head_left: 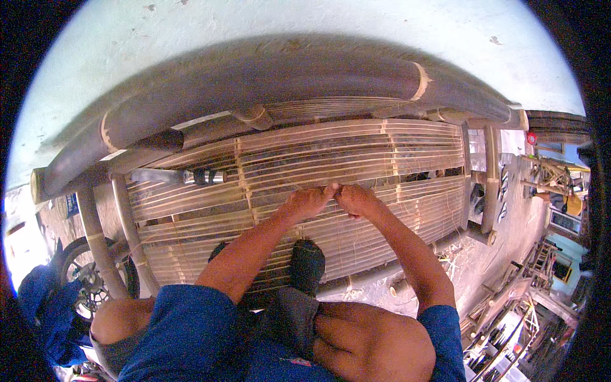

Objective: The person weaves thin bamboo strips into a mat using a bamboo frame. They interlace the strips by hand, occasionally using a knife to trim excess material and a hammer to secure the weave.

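My left hand [310,202] and my right hand [358,201] meet over the middle of a bamboo slat seat [318,153]. The fingers of both are closed, with thumbs and fingertips almost touching. Whatever lies between them is too small to make out. Thin pale strips run lengthwise across the seat, crossed by a few bindings. A tool with a grey blade-like part and a dark-banded handle [207,177] rests on the slats, to the left of my hands.
Thick dark bamboo poles [273,79] form the back rail against a pale wall [356,22]. Bamboo posts [95,235] stand at the left, near a motorcycle wheel [89,280]. One dark-covered foot [307,264] is on the slats. Bamboo pieces [496,312] lie piled at right.
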`<state>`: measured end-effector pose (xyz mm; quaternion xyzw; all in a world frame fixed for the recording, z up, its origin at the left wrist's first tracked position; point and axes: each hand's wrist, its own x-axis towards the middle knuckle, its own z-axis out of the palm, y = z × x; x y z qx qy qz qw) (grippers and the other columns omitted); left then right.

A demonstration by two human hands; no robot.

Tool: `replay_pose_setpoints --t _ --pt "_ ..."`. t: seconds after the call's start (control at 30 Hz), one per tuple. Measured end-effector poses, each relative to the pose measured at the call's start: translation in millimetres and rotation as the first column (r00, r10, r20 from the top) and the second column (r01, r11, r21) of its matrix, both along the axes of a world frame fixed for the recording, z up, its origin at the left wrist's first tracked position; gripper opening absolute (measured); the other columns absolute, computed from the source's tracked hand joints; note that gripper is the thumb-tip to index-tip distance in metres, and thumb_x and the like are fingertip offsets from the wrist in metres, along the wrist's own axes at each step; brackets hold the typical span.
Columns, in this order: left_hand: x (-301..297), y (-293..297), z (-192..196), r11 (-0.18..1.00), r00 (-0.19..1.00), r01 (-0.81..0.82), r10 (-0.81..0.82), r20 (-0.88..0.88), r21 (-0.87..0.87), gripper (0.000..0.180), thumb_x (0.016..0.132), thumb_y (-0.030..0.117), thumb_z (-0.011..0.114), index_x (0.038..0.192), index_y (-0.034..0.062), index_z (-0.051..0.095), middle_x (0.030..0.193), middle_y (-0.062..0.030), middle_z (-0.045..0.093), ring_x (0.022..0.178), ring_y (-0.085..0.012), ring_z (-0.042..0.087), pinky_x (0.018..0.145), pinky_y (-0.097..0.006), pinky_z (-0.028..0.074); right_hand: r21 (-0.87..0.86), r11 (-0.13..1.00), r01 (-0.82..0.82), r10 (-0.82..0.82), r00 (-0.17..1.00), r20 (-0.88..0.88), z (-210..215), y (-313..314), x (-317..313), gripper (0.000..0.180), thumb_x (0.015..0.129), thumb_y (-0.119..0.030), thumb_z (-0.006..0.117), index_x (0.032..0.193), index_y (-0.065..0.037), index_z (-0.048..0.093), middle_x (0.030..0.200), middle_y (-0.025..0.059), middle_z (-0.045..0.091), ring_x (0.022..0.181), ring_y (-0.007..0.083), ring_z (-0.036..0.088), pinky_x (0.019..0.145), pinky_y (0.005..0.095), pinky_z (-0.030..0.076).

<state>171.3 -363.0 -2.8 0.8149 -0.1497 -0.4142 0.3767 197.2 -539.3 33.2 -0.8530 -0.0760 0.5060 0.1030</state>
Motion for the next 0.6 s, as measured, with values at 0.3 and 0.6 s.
replay_pose_setpoints --t 0.3,0.6 --pt "-28.7 -3.8 -4.0 0.980 0.887 -0.199 0.168 0.431 0.028 0.040 0.099 0.041 0.044 0.098 0.0070 0.067 0.091 -0.0202 0.070 0.082 -0.0380 0.069 0.076 -0.051 0.057 -0.234 0.846 -0.480 0.528 0.690 0.495 8.5 -14.9 -6.4 0.026 0.092 -0.021 0.053 0.113 -0.008 0.062 0.079 0.0188 0.070 0.073 0.0344 0.071 0.064 0.0503 0.056" --pt "-17.9 -3.9 12.2 0.983 0.947 -0.153 0.116 0.301 0.103 0.054 0.099 0.051 0.041 0.089 0.0067 0.070 0.087 -0.0201 0.071 0.084 -0.0370 0.070 0.077 -0.052 0.056 -0.276 0.865 -0.420 0.502 0.747 0.435 69.0 -12.4 -6.7 0.019 0.093 -0.020 0.054 0.107 -0.009 0.062 0.079 0.0175 0.069 0.075 0.0357 0.071 0.064 0.0489 0.056"
